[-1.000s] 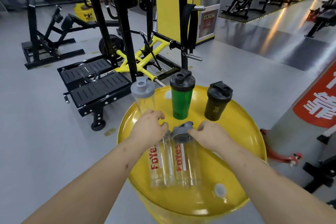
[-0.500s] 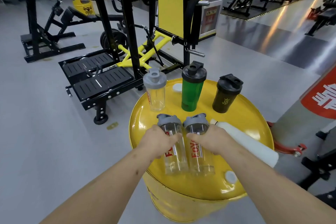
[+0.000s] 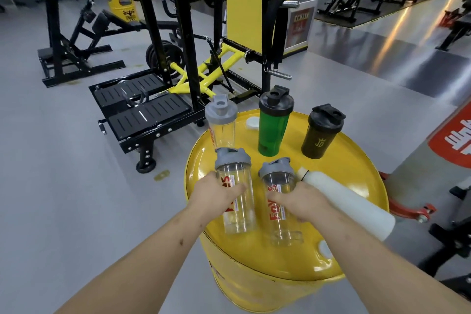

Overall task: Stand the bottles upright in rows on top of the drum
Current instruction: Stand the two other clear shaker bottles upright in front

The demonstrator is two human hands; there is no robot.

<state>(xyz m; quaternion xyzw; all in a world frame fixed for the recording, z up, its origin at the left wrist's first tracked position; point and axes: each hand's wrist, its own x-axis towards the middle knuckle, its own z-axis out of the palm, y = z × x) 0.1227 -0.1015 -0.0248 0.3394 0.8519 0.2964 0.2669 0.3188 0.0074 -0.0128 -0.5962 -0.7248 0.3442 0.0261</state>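
Note:
On the yellow drum top (image 3: 339, 160) a back row stands upright: a clear grey-lidded bottle (image 3: 221, 122), a green shaker (image 3: 273, 122) and a black shaker (image 3: 321, 134). In front, my left hand (image 3: 215, 194) grips a clear bottle with red lettering (image 3: 235, 186), held upright. My right hand (image 3: 299, 201) grips a second clear bottle (image 3: 280, 191), also upright. A white bottle (image 3: 344, 205) lies on its side to the right, just behind my right hand and wrist.
A black and yellow gym machine (image 3: 178, 64) stands on the grey floor just behind the drum. A red-and-grey column (image 3: 438, 150) and a red jack (image 3: 410, 209) are at the right. Two small white caps (image 3: 252, 123) (image 3: 325, 248) sit in the drum top.
Both clear bottles went from lying flat side by side to upright in my hands, and they have moved apart. The view has shifted closer to the drum.

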